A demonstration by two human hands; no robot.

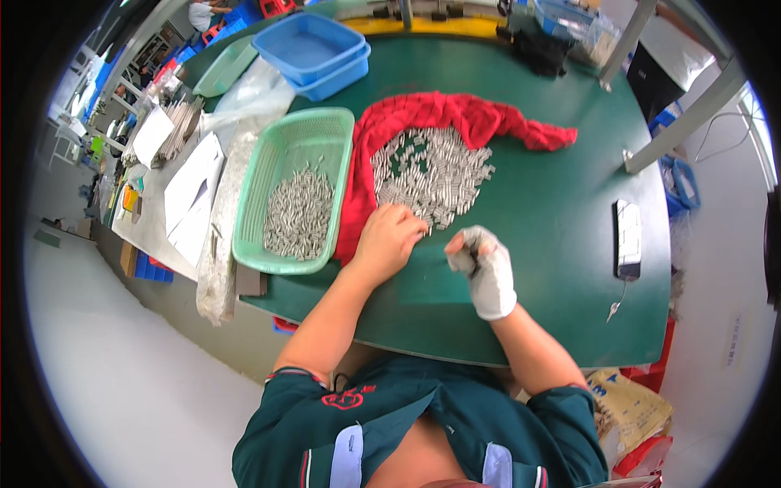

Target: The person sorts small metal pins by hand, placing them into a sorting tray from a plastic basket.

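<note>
A heap of small silver metal cylinders (435, 172) lies on the green table (553, 236), ringed by a red cloth (455, 114). My bare left hand (389, 237) rests palm down at the near edge of the heap, its fingertips touching the cylinders. My right hand (486, 264), in a white glove, is closed just right of it, and seems to pinch a small cylinder near its fingertips. A light green basket (325, 130) to the left holds more of the same cylinders (299, 215).
Two stacked blue bins (313, 53) and a pale green tray (224, 67) stand at the back left. White sheets (191, 191) and a clear plastic bag (218, 236) lie left of the basket. A phone (628, 238) with a cable sits at right.
</note>
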